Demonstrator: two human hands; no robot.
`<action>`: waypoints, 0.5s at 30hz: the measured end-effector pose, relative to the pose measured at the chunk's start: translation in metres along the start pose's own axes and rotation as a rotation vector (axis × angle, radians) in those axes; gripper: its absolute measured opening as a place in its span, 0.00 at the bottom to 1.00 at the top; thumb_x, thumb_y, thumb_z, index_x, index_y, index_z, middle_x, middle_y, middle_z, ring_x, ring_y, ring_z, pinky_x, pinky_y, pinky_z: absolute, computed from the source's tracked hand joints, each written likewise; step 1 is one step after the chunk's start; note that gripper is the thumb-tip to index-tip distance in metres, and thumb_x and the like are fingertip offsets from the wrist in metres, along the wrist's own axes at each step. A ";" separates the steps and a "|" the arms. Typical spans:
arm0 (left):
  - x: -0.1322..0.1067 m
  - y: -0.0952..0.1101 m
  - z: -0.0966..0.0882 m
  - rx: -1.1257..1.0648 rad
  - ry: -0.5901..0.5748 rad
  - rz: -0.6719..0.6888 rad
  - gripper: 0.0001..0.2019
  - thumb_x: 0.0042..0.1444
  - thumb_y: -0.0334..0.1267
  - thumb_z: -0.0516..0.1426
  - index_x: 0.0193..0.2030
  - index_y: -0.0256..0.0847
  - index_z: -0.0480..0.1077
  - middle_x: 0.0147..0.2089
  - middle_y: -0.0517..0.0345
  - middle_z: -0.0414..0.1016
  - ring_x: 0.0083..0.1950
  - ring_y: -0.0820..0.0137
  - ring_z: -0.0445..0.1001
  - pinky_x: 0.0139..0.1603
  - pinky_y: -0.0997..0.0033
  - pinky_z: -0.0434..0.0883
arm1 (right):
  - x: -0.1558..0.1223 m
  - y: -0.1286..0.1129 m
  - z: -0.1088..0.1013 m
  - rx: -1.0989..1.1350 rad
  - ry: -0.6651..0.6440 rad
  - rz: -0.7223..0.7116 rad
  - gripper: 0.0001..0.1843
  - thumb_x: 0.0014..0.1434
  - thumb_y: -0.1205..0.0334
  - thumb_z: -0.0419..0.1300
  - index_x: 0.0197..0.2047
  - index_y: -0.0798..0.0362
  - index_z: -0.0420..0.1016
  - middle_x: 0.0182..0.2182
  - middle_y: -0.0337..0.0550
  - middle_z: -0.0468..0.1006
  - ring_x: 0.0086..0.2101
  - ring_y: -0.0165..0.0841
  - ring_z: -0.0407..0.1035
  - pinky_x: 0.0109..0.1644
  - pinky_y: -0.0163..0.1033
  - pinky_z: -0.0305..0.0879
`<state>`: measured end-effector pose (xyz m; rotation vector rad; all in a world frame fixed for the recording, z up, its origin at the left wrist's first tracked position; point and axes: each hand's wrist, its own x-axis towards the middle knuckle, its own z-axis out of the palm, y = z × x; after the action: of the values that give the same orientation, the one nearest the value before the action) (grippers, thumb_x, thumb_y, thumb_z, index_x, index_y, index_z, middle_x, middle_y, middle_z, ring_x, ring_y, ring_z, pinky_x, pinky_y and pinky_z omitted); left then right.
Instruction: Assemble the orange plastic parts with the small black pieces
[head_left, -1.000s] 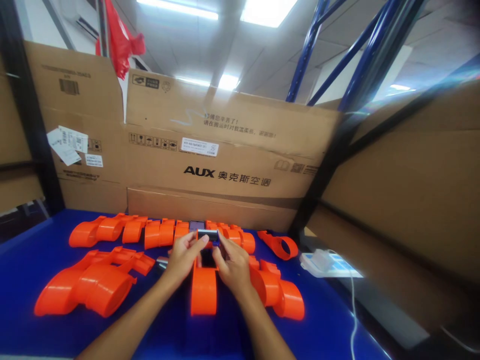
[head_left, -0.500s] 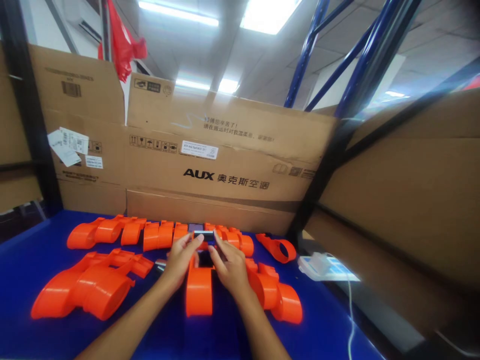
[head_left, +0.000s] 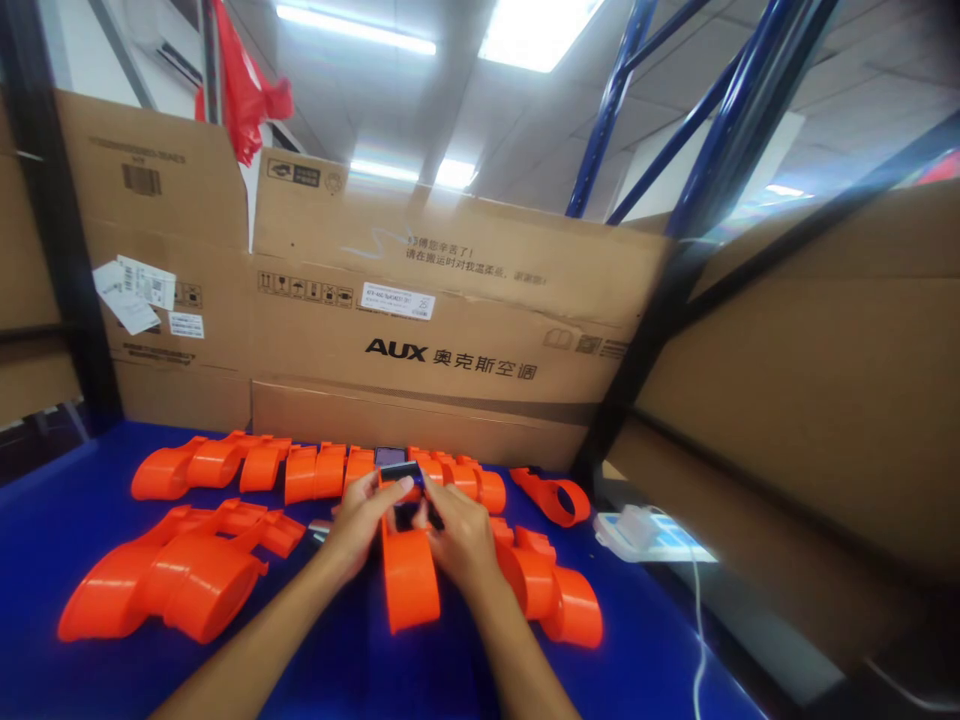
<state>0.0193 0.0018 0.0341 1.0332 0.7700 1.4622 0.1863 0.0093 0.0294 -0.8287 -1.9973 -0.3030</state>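
Observation:
An orange plastic housing (head_left: 409, 575) lies on the blue table (head_left: 45, 520) right in front of me, its round end toward me. My left hand (head_left: 360, 525) and my right hand (head_left: 459, 535) both grip its far end, fingers curled. Between their fingertips sits a small dark rectangular part (head_left: 400, 470), pressed at the housing's top end. Thumbs and forefingers of both hands touch that part.
Several more orange housings lie around: a pile at the left (head_left: 165, 575), a row at the back (head_left: 315, 468), others at the right (head_left: 555, 595). Cardboard boxes (head_left: 450, 330) wall in the back and right. A white charger with cable (head_left: 637, 530) lies at the right edge.
The housing in my hands has tipped slightly, its near end swinging a little to the right. Both hands stay on its far end with the dark part.

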 end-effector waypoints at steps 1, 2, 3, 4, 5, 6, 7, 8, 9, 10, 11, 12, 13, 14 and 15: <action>0.001 0.000 -0.001 0.010 -0.011 0.000 0.18 0.48 0.47 0.69 0.37 0.36 0.75 0.20 0.64 0.70 0.17 0.78 0.61 0.19 0.77 0.57 | 0.000 -0.001 0.000 -0.020 0.003 -0.001 0.29 0.61 0.70 0.55 0.66 0.53 0.68 0.30 0.45 0.79 0.30 0.35 0.74 0.37 0.39 0.73; 0.001 0.001 -0.002 0.022 -0.026 -0.001 0.17 0.48 0.47 0.69 0.37 0.36 0.75 0.19 0.65 0.69 0.17 0.79 0.60 0.19 0.78 0.57 | -0.001 -0.001 0.001 -0.033 0.006 -0.001 0.29 0.61 0.70 0.55 0.66 0.54 0.68 0.30 0.45 0.79 0.29 0.35 0.74 0.36 0.39 0.72; 0.001 0.001 -0.002 0.031 -0.041 -0.002 0.17 0.48 0.47 0.69 0.37 0.36 0.75 0.19 0.65 0.68 0.16 0.79 0.60 0.19 0.78 0.56 | -0.001 -0.002 0.001 -0.040 0.008 0.002 0.29 0.61 0.71 0.55 0.66 0.55 0.67 0.29 0.45 0.79 0.28 0.35 0.74 0.35 0.39 0.72; 0.001 0.002 -0.002 0.036 -0.054 -0.003 0.17 0.48 0.47 0.68 0.37 0.36 0.75 0.19 0.66 0.68 0.16 0.79 0.59 0.19 0.78 0.55 | -0.001 -0.002 0.001 -0.042 0.009 0.004 0.29 0.60 0.71 0.55 0.66 0.56 0.67 0.29 0.45 0.79 0.28 0.35 0.73 0.34 0.38 0.72; 0.001 0.002 -0.002 0.036 -0.065 -0.005 0.17 0.48 0.47 0.68 0.37 0.36 0.75 0.19 0.65 0.68 0.16 0.79 0.59 0.19 0.78 0.55 | -0.002 -0.003 0.001 -0.038 0.008 0.004 0.29 0.60 0.71 0.55 0.65 0.57 0.67 0.29 0.45 0.78 0.27 0.35 0.73 0.33 0.38 0.72; 0.001 0.003 -0.002 0.032 -0.072 -0.007 0.17 0.48 0.47 0.68 0.37 0.36 0.75 0.19 0.65 0.69 0.16 0.80 0.59 0.19 0.78 0.55 | -0.002 -0.003 0.002 -0.030 0.006 0.000 0.29 0.60 0.72 0.55 0.65 0.58 0.67 0.29 0.45 0.78 0.27 0.35 0.73 0.33 0.38 0.71; 0.000 0.003 -0.002 0.028 -0.074 -0.009 0.17 0.48 0.47 0.68 0.37 0.36 0.75 0.19 0.65 0.69 0.16 0.80 0.59 0.19 0.78 0.55 | -0.002 -0.004 0.002 -0.022 0.004 -0.006 0.29 0.59 0.72 0.55 0.65 0.58 0.67 0.29 0.45 0.78 0.27 0.35 0.72 0.33 0.38 0.71; -0.001 0.004 -0.001 0.026 -0.073 -0.012 0.17 0.48 0.47 0.69 0.38 0.36 0.75 0.19 0.65 0.69 0.17 0.80 0.59 0.19 0.78 0.55 | -0.002 -0.004 0.001 -0.016 0.006 -0.014 0.29 0.59 0.72 0.55 0.64 0.58 0.67 0.29 0.45 0.78 0.27 0.35 0.72 0.33 0.38 0.71; -0.001 0.004 -0.001 0.024 -0.072 -0.015 0.17 0.48 0.47 0.69 0.38 0.36 0.75 0.19 0.65 0.69 0.16 0.79 0.59 0.19 0.78 0.55 | -0.002 -0.005 0.001 -0.014 0.010 -0.021 0.29 0.58 0.73 0.55 0.63 0.58 0.68 0.28 0.45 0.78 0.27 0.35 0.72 0.32 0.38 0.71; -0.002 0.004 -0.001 0.024 -0.072 -0.016 0.17 0.48 0.47 0.69 0.38 0.36 0.75 0.19 0.65 0.69 0.16 0.79 0.59 0.19 0.78 0.55 | -0.002 -0.005 0.001 -0.017 0.018 -0.029 0.28 0.58 0.73 0.55 0.63 0.58 0.68 0.28 0.44 0.77 0.27 0.35 0.71 0.32 0.38 0.71; -0.002 0.004 0.000 0.025 -0.072 -0.016 0.17 0.48 0.47 0.69 0.38 0.36 0.75 0.19 0.65 0.70 0.16 0.79 0.59 0.19 0.77 0.55 | -0.002 -0.006 0.001 -0.022 0.026 -0.036 0.28 0.58 0.74 0.54 0.62 0.59 0.69 0.27 0.44 0.77 0.26 0.34 0.71 0.32 0.38 0.71; -0.003 0.003 0.000 0.024 -0.074 -0.013 0.17 0.48 0.47 0.69 0.38 0.36 0.76 0.19 0.65 0.70 0.16 0.79 0.59 0.19 0.77 0.54 | -0.002 -0.006 0.001 -0.027 0.033 -0.043 0.27 0.59 0.74 0.54 0.62 0.59 0.69 0.26 0.44 0.76 0.26 0.34 0.71 0.31 0.38 0.71; -0.003 0.003 0.000 0.022 -0.075 -0.007 0.17 0.48 0.46 0.69 0.38 0.36 0.76 0.19 0.65 0.70 0.16 0.79 0.59 0.19 0.77 0.55 | -0.002 -0.006 0.001 -0.030 0.039 -0.049 0.27 0.59 0.74 0.54 0.62 0.59 0.69 0.26 0.43 0.76 0.26 0.34 0.70 0.31 0.38 0.70; -0.004 0.003 0.000 0.015 -0.074 0.003 0.16 0.48 0.46 0.69 0.38 0.36 0.76 0.19 0.64 0.70 0.16 0.78 0.60 0.20 0.76 0.56 | -0.002 -0.006 0.001 -0.028 0.042 -0.056 0.27 0.59 0.74 0.54 0.62 0.59 0.69 0.25 0.43 0.75 0.25 0.34 0.70 0.30 0.38 0.70; -0.004 0.003 0.001 0.008 -0.070 0.015 0.16 0.48 0.46 0.69 0.38 0.36 0.77 0.20 0.64 0.71 0.16 0.78 0.61 0.20 0.76 0.57 | -0.003 -0.005 0.001 -0.022 0.043 -0.062 0.27 0.59 0.74 0.54 0.62 0.59 0.68 0.25 0.43 0.75 0.25 0.34 0.70 0.30 0.38 0.70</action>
<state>0.0186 -0.0028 0.0366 1.0925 0.7198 1.4297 0.1829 0.0047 0.0273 -0.7695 -1.9854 -0.3760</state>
